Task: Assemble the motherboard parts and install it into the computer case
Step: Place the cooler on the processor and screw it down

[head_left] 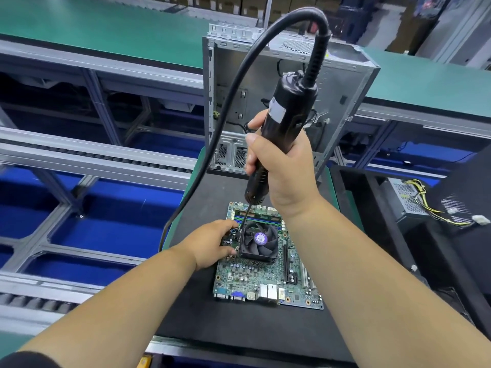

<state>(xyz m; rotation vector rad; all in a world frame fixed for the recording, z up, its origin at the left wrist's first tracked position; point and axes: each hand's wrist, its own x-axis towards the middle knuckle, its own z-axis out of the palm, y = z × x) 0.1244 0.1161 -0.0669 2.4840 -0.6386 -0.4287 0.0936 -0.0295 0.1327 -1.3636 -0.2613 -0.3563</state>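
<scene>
A green motherboard [268, 277] lies flat on a black mat [239, 325]. A black cooler fan [259, 241] with a purple centre sticker sits on the board. My right hand [287, 168] grips a black electric screwdriver [281, 128] upright, and its bit comes down at the fan's far-left corner. My left hand [215, 243] rests on the board's left side, fingers curled against the fan's left edge beside the bit. An open grey computer case [342, 83] stands upright behind the mat.
The screwdriver's thick black cable [220, 123] loops up and down to the left of the mat. A power supply with yellow wires [414, 200] lies at the right. Grey roller conveyor rails [93, 158] and blue bins fill the left; green benches run behind.
</scene>
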